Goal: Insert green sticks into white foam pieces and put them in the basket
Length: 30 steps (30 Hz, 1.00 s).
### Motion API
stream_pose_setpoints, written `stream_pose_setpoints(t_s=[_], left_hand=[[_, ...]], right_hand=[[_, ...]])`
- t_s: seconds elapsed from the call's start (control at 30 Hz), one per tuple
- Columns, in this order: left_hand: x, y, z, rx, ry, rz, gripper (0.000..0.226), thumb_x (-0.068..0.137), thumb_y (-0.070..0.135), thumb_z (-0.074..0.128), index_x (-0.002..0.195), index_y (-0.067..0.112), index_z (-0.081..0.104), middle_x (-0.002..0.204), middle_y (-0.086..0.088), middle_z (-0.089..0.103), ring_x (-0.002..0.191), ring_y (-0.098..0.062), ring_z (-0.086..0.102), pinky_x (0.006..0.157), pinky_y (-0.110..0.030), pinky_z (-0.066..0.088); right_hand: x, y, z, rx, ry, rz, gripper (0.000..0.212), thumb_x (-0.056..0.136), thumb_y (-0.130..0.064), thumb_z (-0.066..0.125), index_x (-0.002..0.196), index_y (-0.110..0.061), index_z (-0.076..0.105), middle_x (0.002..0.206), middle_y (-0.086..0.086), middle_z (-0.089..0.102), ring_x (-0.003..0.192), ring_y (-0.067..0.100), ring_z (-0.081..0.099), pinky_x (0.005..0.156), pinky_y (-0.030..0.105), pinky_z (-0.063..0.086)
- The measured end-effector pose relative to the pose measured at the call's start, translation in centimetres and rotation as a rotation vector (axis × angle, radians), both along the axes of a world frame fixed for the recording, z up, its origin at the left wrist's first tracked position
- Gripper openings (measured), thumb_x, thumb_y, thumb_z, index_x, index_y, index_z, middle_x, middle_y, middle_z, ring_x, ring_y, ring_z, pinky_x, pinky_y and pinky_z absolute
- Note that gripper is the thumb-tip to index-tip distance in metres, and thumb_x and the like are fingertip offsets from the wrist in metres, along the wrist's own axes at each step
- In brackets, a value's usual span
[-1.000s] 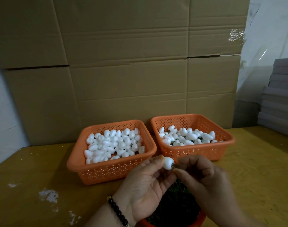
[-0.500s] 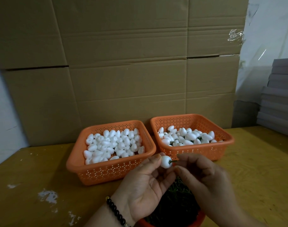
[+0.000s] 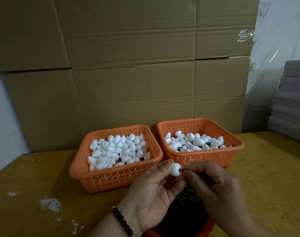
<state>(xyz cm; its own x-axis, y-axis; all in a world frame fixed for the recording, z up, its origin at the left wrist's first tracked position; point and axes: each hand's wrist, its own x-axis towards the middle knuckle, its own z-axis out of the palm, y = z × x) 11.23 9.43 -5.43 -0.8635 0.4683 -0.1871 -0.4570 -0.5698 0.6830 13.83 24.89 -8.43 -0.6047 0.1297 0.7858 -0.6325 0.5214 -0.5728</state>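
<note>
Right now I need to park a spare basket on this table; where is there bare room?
Bare tabletop left of the left basket, and right of the right basket. Crowded in the middle: both hands work over the stick container.

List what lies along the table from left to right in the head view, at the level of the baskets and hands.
White paint marks → left basket of plain foam pieces → left hand → foam piece it holds → green stick → right hand. The right basket lies behind the hands, overlapping them.

Cardboard boxes (image 3: 128,65) wall off a workbench.
Grey slabs (image 3: 291,103) stacked at right; clear tape (image 3: 245,35) dangles above them.
</note>
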Motion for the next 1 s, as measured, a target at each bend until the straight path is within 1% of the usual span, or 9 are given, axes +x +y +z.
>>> stream_pose_setpoints(t_s=[0.17, 0.23, 0.37, 0.53, 0.63, 0.73, 0.83, 0.9, 1.0], left_hand=[[0.04, -0.02, -0.06, -0.01, 0.007, 0.004, 0.031, 0.07, 0.006, 0.07, 0.1, 0.002, 0.067, 0.091, -0.016, 0.072, 0.075, -0.023, 0.071, 0.059, -0.03, 0.058], [0.02, -0.01, -0.08, -0.012, 0.003, 0.007, 0.031, 0.069, 0.005, 0.07, 0.1, 0.002, 0.068, 0.092, -0.016, 0.072, 0.076, -0.023, 0.072, 0.059, -0.03, 0.058], [0.01, -0.02, -0.12, -0.009, -0.002, 0.01, 0.031, 0.069, 0.004, 0.07, 0.1, 0.002, 0.067, 0.094, -0.017, 0.072, 0.076, -0.023, 0.072, 0.059, -0.03, 0.058], [-0.01, -0.05, -0.13, -0.001, 0.004, 0.008, 0.029, 0.07, 0.005, 0.069, 0.1, 0.002, 0.068, 0.093, -0.017, 0.072, 0.076, -0.023, 0.072, 0.059, -0.03, 0.058], [-0.12, -0.1, -0.08, 0.005, 0.017, 0.011, 0.028, 0.071, 0.005, 0.069, 0.098, 0.003, 0.069, 0.094, -0.017, 0.072, 0.077, -0.022, 0.072, 0.061, -0.031, 0.058], [-0.22, -0.22, 0.06, 0.022, 0.029, 0.009, 0.019, 0.071, 0.004, 0.068, 0.09, 0.002, 0.072, 0.093, -0.018, 0.072, 0.076, -0.023, 0.072, 0.062, -0.032, 0.059], [-0.31, -0.31, 0.21, 0.035, 0.047, -0.004, 0.013, 0.072, 0.002, 0.067, 0.081, 0.001, 0.077, 0.093, -0.019, 0.072, 0.075, -0.023, 0.072, 0.062, -0.032, 0.059], [-0.43, -0.4, 0.19, 0.047, 0.059, -0.004, 0.015, 0.073, 0.0, 0.066, 0.085, -0.001, 0.076, 0.096, -0.02, 0.071, 0.079, -0.025, 0.072, 0.063, -0.032, 0.059], [-0.64, -0.54, 0.15, 0.055, 0.089, -0.003, 0.028, 0.073, -0.004, 0.064, 0.101, -0.004, 0.067, 0.101, -0.022, 0.07, 0.086, -0.028, 0.071, 0.067, -0.033, 0.06]], right_hand=[[0.07, -0.04, 0.13, 0.027, 0.012, -0.005, 0.013, 0.075, -0.018, 0.071, 0.085, -0.026, 0.072, 0.08, -0.016, 0.072, 0.072, 0.0, 0.069, 0.058, 0.018, 0.055], [0.08, -0.03, 0.13, 0.023, 0.011, -0.008, 0.014, 0.075, -0.017, 0.071, 0.085, -0.027, 0.072, 0.079, -0.017, 0.072, 0.071, 0.0, 0.069, 0.058, 0.019, 0.055], [0.06, 0.02, 0.07, 0.026, 0.013, -0.011, 0.013, 0.075, -0.016, 0.071, 0.084, -0.026, 0.072, 0.079, -0.017, 0.071, 0.071, 0.002, 0.069, 0.058, 0.022, 0.055], [0.12, -0.01, 0.1, 0.016, -0.006, -0.018, 0.011, 0.075, -0.018, 0.072, 0.086, -0.021, 0.074, 0.081, -0.016, 0.072, 0.072, 0.0, 0.069, 0.06, 0.018, 0.055], [0.3, -0.13, 0.25, 0.003, -0.034, -0.031, 0.02, 0.076, -0.027, 0.079, 0.093, -0.018, 0.074, 0.085, -0.014, 0.073, 0.077, -0.003, 0.069, 0.063, 0.014, 0.055], [0.58, -0.35, 0.41, -0.061, -0.074, 0.01, 0.031, 0.07, -0.029, 0.073, 0.1, -0.022, 0.071, 0.086, -0.013, 0.074, 0.079, -0.004, 0.069, 0.065, 0.011, 0.054], [0.7, -0.43, 0.45, -0.128, -0.133, 0.064, 0.036, 0.066, -0.033, 0.072, 0.102, -0.027, 0.069, 0.087, -0.013, 0.075, 0.081, -0.002, 0.07, 0.067, 0.012, 0.055], [0.7, -0.42, 0.45, -0.162, -0.161, 0.099, 0.039, 0.064, -0.035, 0.072, 0.102, -0.028, 0.068, 0.09, -0.014, 0.074, 0.081, 0.0, 0.071, 0.068, 0.015, 0.056], [0.66, -0.45, 0.44, -0.204, -0.195, 0.14, 0.04, 0.063, -0.032, 0.074, 0.103, -0.026, 0.068, 0.092, -0.013, 0.074, 0.084, 0.004, 0.071, 0.071, 0.017, 0.057]])
